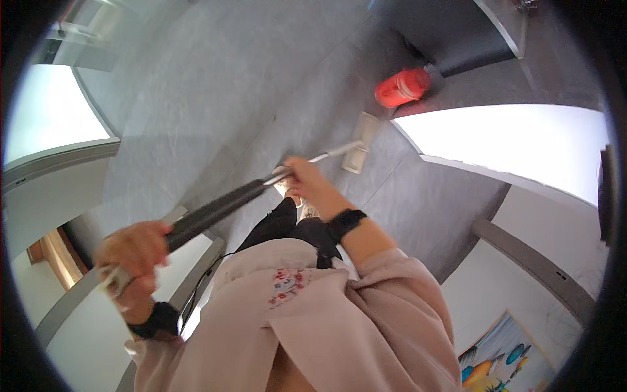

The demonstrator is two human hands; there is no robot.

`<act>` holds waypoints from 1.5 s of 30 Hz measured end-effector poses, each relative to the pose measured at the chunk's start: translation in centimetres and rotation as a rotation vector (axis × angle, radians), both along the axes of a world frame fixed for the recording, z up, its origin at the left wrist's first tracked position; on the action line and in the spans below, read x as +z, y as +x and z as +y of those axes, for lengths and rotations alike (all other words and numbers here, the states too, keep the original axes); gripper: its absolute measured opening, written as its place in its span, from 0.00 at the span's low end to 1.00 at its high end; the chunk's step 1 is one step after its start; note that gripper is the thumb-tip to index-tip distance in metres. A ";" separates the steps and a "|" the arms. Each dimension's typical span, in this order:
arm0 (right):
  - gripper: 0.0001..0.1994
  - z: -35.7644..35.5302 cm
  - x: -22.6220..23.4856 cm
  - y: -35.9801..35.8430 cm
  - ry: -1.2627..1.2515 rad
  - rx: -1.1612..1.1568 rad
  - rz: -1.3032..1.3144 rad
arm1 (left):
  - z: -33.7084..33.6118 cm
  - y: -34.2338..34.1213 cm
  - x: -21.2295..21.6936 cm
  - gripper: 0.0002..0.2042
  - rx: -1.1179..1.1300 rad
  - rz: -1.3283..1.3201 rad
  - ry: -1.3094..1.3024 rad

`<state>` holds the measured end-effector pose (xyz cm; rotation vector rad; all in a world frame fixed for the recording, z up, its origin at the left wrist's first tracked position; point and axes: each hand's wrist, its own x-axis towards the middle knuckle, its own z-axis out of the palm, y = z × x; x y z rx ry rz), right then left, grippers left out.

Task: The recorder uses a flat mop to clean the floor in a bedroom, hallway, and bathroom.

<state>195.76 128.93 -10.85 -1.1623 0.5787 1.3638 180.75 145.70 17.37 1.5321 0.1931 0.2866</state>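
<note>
A flat mop slants across the view. Its beige, oblong head (pixel 360 145) lies on the grey floor, right of centre. My left hand (pixel 135 258), slightly blurred, is wrapped around the upper end of the black-and-silver mop handle (pixel 219 208). Farther down the pole, my right hand (pixel 305 178) grips the silver section, fingers closed. Both wrists wear black bands. Below the pole my shoes (pixel 307 210) show in part, under black trousers.
A red cylindrical canister (pixel 401 88) stands beside a dark panel (pixel 450 36) at the far right. Bright white panels edge the floor (pixel 228 72) on the left and right. A colourful picture (pixel 503 356) is at the lower right.
</note>
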 end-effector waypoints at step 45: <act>0.15 5.6 -2.3 41.7 -0.361 0.174 -0.498 | 5.6 33.0 -6.3 0.13 -0.197 0.132 -0.020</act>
